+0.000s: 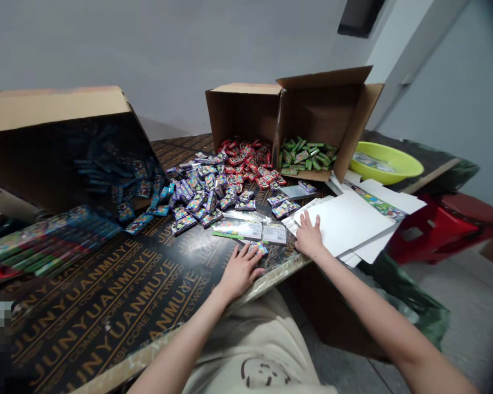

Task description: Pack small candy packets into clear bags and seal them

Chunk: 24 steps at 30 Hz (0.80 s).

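Two hands open | left hand [239, 272] by packet [258, 248] | right hand [309, 235] flat on white card [345, 221] | tipped carton [57, 158] interior dark

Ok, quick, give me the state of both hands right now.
Left hand: open, flat on the plywood table, holding nothing.
Right hand: open, resting on the white card sheets, holding nothing.

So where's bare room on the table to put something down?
Widest bare patch: the black printed plywood at near left, between the long multicoloured packs and the front edge, up to the left hand. Crowded: mid-table, with blue packets and red packets, and right, where white card sheets lie under the right hand.
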Each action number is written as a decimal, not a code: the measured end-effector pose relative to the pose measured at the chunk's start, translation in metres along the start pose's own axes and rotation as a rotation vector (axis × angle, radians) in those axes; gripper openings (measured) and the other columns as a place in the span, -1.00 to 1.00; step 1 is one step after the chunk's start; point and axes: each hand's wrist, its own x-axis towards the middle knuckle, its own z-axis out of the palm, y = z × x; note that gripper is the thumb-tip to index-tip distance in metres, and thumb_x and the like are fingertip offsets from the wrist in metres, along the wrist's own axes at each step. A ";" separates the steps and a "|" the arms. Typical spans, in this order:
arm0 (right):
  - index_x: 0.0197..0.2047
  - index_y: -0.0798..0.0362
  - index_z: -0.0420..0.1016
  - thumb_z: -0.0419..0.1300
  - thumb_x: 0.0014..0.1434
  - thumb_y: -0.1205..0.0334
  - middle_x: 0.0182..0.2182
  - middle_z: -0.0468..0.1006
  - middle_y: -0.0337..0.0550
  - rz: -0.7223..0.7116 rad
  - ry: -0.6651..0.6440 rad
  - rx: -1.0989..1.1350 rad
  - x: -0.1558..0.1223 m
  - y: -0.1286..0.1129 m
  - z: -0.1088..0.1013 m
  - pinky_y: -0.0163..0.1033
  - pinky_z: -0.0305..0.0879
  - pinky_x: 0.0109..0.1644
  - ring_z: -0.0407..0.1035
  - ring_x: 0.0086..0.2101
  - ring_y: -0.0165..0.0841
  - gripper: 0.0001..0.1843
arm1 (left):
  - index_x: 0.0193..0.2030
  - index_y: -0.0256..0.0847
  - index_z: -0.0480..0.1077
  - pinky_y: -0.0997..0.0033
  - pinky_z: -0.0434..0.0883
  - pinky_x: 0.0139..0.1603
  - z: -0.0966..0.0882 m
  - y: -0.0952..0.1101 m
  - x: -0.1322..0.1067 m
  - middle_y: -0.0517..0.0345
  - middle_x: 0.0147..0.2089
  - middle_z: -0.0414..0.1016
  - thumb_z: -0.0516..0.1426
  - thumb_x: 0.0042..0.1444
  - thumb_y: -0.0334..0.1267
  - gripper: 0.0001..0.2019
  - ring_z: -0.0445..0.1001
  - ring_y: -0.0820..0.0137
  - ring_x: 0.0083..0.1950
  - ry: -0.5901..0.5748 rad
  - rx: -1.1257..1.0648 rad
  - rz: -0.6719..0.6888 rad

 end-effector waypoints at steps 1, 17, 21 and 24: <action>-0.21 0.25 0.53 0.15 -0.07 0.26 0.17 0.15 0.23 -0.006 0.006 -0.010 0.000 -0.001 -0.001 0.24 -0.55 0.18 -0.29 0.23 0.03 -0.65 | 0.19 -0.08 0.16 -0.05 0.08 0.23 0.001 -0.001 0.000 0.12 0.25 0.18 -0.01 0.17 -0.10 -0.56 0.03 0.13 0.30 0.013 -0.008 0.005; -0.36 0.11 0.47 0.00 0.18 0.26 -0.32 0.55 -0.03 0.159 0.383 0.400 -0.013 -0.015 -0.009 0.04 -0.20 0.11 0.29 -0.16 -0.19 -0.76 | 0.00 -0.06 0.38 -0.12 -0.03 0.25 -0.019 -0.008 -0.001 0.12 0.17 0.31 0.11 0.05 -0.34 -0.66 0.12 0.13 0.25 0.040 -0.249 -0.167; -0.25 0.09 0.47 -0.07 0.24 0.26 -0.19 0.53 -0.03 0.233 0.542 0.574 -0.028 -0.045 -0.036 -0.01 -0.15 0.12 0.31 -0.16 -0.24 -0.71 | -0.08 -0.21 0.44 0.05 0.20 0.15 -0.044 -0.003 -0.005 -0.05 0.02 0.44 0.09 0.06 -0.02 -0.62 0.34 0.15 0.09 0.208 -0.844 -0.463; -0.17 0.02 0.46 -0.07 0.23 0.37 -0.19 0.54 -0.15 -0.086 0.552 0.696 -0.049 -0.083 -0.058 -0.05 -0.14 0.15 0.32 -0.13 -0.30 -0.71 | 0.02 -0.31 0.34 0.18 0.42 -0.15 -0.061 -0.011 -0.009 -0.10 -0.17 0.52 -0.01 0.05 0.16 -0.41 0.50 0.20 -0.16 0.120 -1.446 -0.700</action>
